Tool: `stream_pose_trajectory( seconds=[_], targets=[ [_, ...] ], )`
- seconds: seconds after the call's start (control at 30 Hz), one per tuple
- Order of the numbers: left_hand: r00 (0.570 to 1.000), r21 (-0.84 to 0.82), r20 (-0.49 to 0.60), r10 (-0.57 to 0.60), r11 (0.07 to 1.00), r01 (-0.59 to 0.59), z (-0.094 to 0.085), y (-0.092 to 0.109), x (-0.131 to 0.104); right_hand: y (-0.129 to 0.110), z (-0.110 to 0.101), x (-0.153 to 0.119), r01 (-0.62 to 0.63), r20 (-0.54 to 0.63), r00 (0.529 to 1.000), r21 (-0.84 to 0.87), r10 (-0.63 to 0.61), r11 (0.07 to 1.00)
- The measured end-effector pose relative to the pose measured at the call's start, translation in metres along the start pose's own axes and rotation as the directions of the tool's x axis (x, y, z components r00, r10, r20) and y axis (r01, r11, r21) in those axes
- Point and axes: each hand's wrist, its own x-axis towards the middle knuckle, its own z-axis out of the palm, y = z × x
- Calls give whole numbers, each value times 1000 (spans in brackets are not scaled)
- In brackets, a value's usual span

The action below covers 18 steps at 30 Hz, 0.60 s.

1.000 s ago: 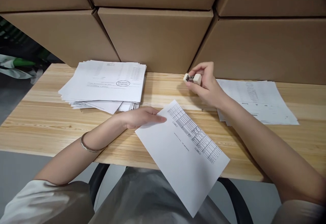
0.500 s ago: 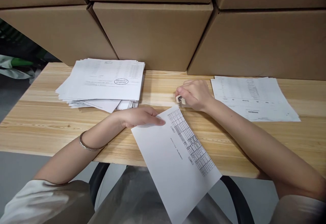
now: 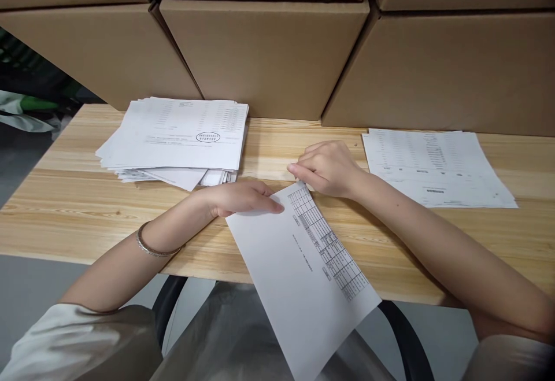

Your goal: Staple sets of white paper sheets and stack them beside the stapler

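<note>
While L hand (image 3: 245, 199) grips sheet (image 3: 299, 288) | long axis slants down-R

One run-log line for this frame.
left hand: pinching printed sheet | right hand: closed at sheet's upper corner, contents hidden | table: thick paper stack left, thinner pile right

- Table (image 3: 65, 196): pale wood with streaky grain.
- Left, towards the far side: a thick, uneven paper pile (image 3: 173, 150), its top sheet printed and oval-stamped.
- Right: a thinner stack (image 3: 433, 167) of printed sheets.
- Far side: cardboard boxes (image 3: 264, 57) in a row.
</note>
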Motion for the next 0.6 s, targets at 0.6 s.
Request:
stream_pose_trajectory(
  seconds=[0.6],
  targets=[
    [999,-1,0,-46,999,46,5,6,-3,-9,13,2,-129,1,991,-187,132,974]
  ],
)
